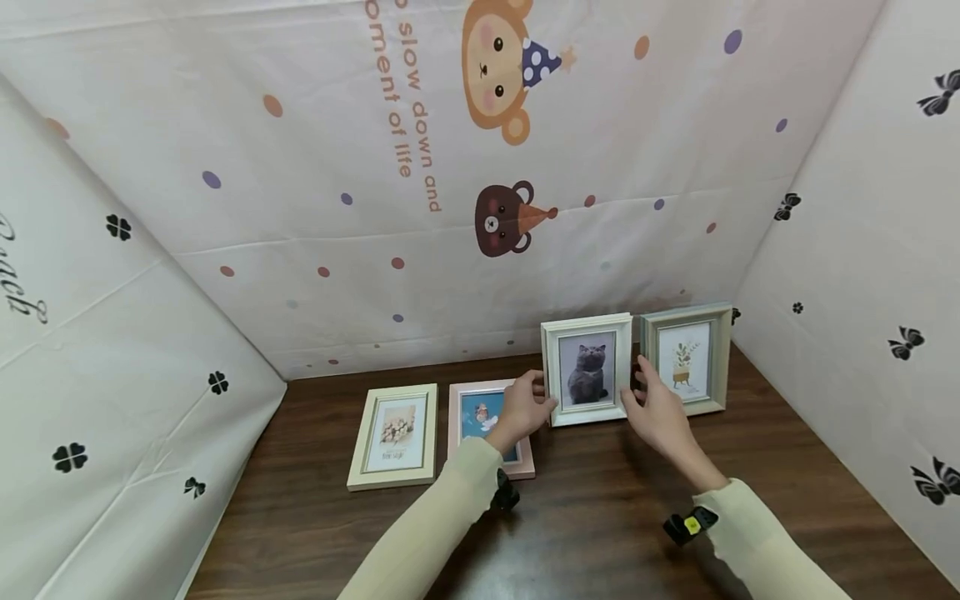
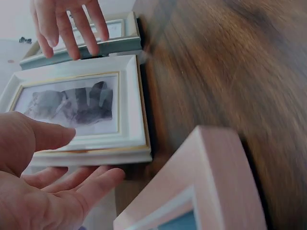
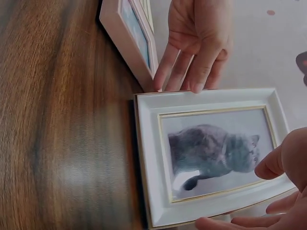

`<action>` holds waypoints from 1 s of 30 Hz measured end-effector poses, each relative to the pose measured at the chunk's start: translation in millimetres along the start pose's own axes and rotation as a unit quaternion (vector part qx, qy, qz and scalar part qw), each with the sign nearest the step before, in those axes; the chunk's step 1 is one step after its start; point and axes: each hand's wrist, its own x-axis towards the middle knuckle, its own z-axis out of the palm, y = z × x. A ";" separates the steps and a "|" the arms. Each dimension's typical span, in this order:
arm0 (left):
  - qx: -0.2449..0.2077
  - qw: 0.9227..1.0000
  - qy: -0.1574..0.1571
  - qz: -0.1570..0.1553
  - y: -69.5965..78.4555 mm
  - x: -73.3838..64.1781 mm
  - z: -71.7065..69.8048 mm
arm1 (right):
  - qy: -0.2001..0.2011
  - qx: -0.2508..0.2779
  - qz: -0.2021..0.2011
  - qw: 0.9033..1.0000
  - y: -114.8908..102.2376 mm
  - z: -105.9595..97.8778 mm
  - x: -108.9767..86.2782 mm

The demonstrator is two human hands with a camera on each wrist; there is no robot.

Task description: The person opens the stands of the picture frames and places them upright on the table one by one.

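Note:
A white picture frame [image 1: 587,421] with a grey cat photo stands nearly upright at the back of the table, between both hands. My left hand [image 1: 525,408] is at its left side, with the thumb near the front edge and loosely extended fingers along the side. At the opposite side is my right hand [image 1: 660,417], fingers spread and thumb by the lower right edge. In the right wrist view, the left fingertips [image 3: 198,87] meet the frame's side. A grey-green frame [image 1: 722,367] with a plant picture stands just beyond the right hand.
A pink frame [image 1: 523,468] stands left of the cat frame, partly hidden by the left hand. Farther left stands a cream frame [image 1: 360,467]. Behind the brown wooden table [image 1: 585,525] rises a printed cloth wall [image 1: 315,308]; another cloth wall [image 1: 847,333] borders the right.

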 end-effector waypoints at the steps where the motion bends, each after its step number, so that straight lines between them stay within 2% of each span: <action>1: -0.001 1.000 0.001 0.004 -1.0 -2.2 -3.3 | 0.001 -0.005 -0.004 1.000 -1.6 -0.4 -1.4; 7: -0.014 1.000 0.017 0.019 -7.7 -15.5 -29.0 | 0.034 -0.017 -0.046 0.998 -12.9 1.5 -9.8; 13: 0.025 0.998 0.040 0.032 -13.9 -29.0 -60.1 | 0.074 0.001 -0.094 0.993 -27.3 12.6 -17.2; 17: 0.049 0.995 0.072 0.040 -21.4 -37.5 -78.4 | 0.062 0.004 -0.123 0.990 -37.0 23.3 -20.2; 22: 0.067 0.992 0.097 0.046 -33.5 -51.4 -98.2 | 0.038 0.009 -0.126 0.991 -48.0 36.6 -23.4; 30: 0.062 0.989 0.131 0.026 -50.9 -69.5 -121.1 | 0.014 0.029 -0.129 0.991 -59.7 56.8 -21.2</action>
